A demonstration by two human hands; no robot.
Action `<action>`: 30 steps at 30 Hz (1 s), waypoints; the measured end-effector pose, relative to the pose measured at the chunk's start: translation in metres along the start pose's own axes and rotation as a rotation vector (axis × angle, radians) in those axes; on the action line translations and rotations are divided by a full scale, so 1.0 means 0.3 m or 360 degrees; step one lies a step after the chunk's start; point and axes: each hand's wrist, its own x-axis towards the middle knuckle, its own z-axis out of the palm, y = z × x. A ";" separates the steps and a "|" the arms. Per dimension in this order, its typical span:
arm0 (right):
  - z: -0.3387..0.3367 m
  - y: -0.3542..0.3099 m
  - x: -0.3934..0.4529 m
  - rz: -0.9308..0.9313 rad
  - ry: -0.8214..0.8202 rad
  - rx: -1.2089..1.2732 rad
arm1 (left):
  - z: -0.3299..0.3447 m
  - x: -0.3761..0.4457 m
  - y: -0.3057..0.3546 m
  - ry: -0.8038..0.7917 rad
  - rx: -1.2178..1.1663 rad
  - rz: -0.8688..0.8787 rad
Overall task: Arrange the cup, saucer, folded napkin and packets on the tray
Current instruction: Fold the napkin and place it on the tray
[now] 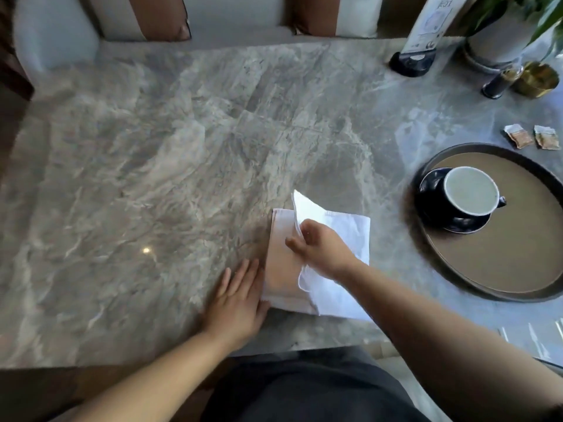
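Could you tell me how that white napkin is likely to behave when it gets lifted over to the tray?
The napkin will probably flop: the flap pinched by the right hand already curls and sags. It looks thin and light, so it may unfold in transit. The left hand pressing beside it suggests it slides easily on the polished table.

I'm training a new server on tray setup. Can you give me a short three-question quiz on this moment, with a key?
1. True or false: the dark cup with the pale inside stands on its dark saucer on the oval brown tray.
2. Where do the two small brown paper packets lie?
A. on the tray
B. on the marble table beyond the tray
C. under the napkin
3. Fill in: the right hand pinches a layer of the white cloth napkin, while the left hand lies ____ by its left edge.

Key: 1 true; 2 B; 3 flat
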 end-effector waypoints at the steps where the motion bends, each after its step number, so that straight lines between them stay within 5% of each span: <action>1: 0.034 0.004 0.014 0.0006 -0.0012 -0.0086 | 0.002 -0.008 -0.008 0.0009 -0.0009 0.0004; 10: 0.213 0.054 0.051 0.0213 0.0017 -0.0480 | -0.008 -0.016 -0.052 0.0047 -0.0282 0.0055; 16: 0.161 0.076 0.026 0.0054 0.0190 -0.0421 | -0.066 0.003 -0.033 0.0433 -0.0792 -0.0155; 18: 0.069 0.126 0.021 -0.0156 0.0416 -0.0397 | -0.080 0.027 0.021 0.0489 -0.0712 -0.0002; 21: -0.076 0.238 0.024 -0.0407 0.0560 -0.0859 | -0.068 0.073 0.125 0.0351 -0.0423 0.0188; 26: -0.180 0.347 0.038 -0.0474 0.0106 -0.1394 | 0.013 0.164 0.167 -0.0207 0.0104 0.0116; 30: -0.197 0.377 0.007 -0.0375 0.0082 -0.1392 | 0.023 0.214 0.101 -0.0261 0.0363 0.0311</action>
